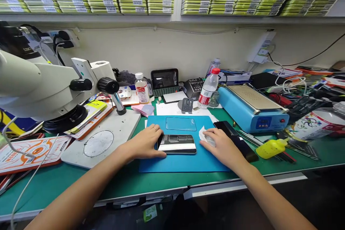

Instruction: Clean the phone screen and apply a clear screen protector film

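- Blue mat (178,165) is lying on the green counter (151,184); the phone (179,146) is resting on the mat, lengthwise left to right, its glossy face reflecting pale and dark bands.
- Left hand (145,143): grip is spanning the phone's left end, opened to about the phone's width, thumb running along the near edge, fingers bending over the far side. One finger is wearing a ring.
- Right hand (219,146): grip is closing lightly around a white wad (202,134), tissue or cloth, cannot tell which. It is sitting just right of the phone, apart from it; contact with the mat: cannot tell.
- Clear sheet (181,123), dark-outlined, is lying flat on the mat beyond the phone.
- Dark flat devices (244,147) are lying by the mat's right edge, partly hidden behind the right hand.
- Yellow bottle (271,149) is lying farther right, nozzle pointing away rightward.
- Blue machine (239,113), metal plate on top, is standing behind that bottle; a red-capped bottle (207,91) is standing to its left.
- Microscope (48,82) is occupying the counter's left side.
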`<state>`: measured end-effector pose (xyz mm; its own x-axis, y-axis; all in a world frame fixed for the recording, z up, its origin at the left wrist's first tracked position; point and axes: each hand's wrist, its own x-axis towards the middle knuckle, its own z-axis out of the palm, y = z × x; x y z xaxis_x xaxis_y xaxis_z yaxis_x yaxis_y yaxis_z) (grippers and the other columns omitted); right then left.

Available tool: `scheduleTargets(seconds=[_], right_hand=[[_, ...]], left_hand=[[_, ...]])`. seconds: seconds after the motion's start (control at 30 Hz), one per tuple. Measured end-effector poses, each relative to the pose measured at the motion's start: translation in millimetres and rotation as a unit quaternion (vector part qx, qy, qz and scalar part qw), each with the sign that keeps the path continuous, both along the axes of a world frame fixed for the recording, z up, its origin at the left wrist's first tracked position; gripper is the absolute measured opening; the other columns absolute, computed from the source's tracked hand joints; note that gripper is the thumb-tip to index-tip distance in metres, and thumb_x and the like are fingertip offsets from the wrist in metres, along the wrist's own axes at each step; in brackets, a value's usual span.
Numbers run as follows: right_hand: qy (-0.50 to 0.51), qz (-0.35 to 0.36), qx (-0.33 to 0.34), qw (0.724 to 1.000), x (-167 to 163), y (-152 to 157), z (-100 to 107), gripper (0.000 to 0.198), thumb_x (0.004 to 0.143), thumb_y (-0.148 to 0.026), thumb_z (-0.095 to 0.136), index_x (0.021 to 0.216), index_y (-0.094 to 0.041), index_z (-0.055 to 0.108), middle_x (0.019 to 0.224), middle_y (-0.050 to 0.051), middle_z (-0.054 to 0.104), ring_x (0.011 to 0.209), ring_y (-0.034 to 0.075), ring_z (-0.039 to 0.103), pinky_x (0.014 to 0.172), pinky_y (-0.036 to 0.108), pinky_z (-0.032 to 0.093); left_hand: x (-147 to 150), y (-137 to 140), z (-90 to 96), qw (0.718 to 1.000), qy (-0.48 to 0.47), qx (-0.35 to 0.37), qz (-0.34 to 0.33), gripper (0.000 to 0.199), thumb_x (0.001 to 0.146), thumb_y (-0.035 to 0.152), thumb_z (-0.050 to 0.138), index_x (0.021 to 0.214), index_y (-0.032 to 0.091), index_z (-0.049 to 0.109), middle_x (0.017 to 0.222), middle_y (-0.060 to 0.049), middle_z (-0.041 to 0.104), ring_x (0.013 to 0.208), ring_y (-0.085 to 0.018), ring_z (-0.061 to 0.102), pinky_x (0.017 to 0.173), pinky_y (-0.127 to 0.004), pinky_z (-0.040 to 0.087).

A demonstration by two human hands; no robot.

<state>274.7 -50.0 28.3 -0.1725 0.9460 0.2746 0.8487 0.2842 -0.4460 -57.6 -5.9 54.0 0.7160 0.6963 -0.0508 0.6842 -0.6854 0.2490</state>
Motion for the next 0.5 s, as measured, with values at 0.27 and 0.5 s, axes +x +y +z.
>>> scheduleTargets(seconds=[0.27, 0.5], right_hand=[[0.079, -0.031, 0.046, 0.995, -8, -9, -2, 0.038, 0.101, -0.045, 0.051, 0.103, -0.021, 0.080, 0.108, 0.011, 0.078, 0.102, 0.029, 0.073, 0.085, 0.043, 0.061], [0.075, -0.057, 0.144, 0.985, -48, -15, 4, 0.033, 0.103, -0.036, 0.054, 0.110, -0.017, 0.080, 0.105, 0.011, 0.082, 0.098, 0.027, 0.077, 0.087, 0.042, 0.062]], left_hand=[[-5, 8, -2.5, 1.000, -0.008, 0.006, -0.029, 0.060, 0.085, 0.057, 0.073, 0.124, 0.015, 0.060, 0.118, -0.012, 0.061, 0.109, -0.031, 0.059, 0.094, -0.043, 0.049], [-8, 8, -12.5, 0.998, -0.023, 0.035, -0.050, 0.063, 0.085, 0.059, 0.072, 0.128, 0.014, 0.059, 0.119, -0.013, 0.061, 0.110, -0.032, 0.060, 0.096, -0.045, 0.050]])
